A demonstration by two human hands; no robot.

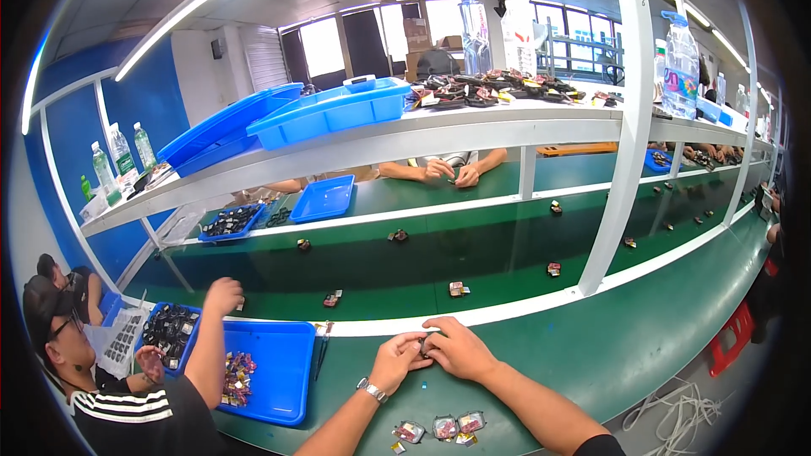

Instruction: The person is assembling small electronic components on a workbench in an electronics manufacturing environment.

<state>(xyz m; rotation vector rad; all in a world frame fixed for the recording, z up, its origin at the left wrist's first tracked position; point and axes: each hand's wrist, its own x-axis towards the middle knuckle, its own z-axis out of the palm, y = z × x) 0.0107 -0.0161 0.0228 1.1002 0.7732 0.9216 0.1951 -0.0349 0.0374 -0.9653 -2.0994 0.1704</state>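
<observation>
My left hand (399, 365), a metal watch on its wrist, and my right hand (460, 350) meet over the green bench. Both pinch a small dark electronic part (425, 346) between their fingertips; the fingers hide most of it. Nearer to me, between my forearms, lie three small clear-cased electronic pieces (445, 428) with red wires and yellow tabs. A tiny blue bit (424, 386) rests just below my hands. To the left, a pair of dark tweezers (322, 350) lies beside a blue tray (283, 371) holding a heap of small red and yellow parts (238, 378).
Beyond a white rail (372, 328), a green conveyor belt (405, 274) carries spaced-out small assemblies (458, 289). A co-worker (127, 397) at left reaches toward it. Overhead, a white shelf (473, 133) bears blue trays, bottles and a dark pile of parts. A white post (612, 152) stands right.
</observation>
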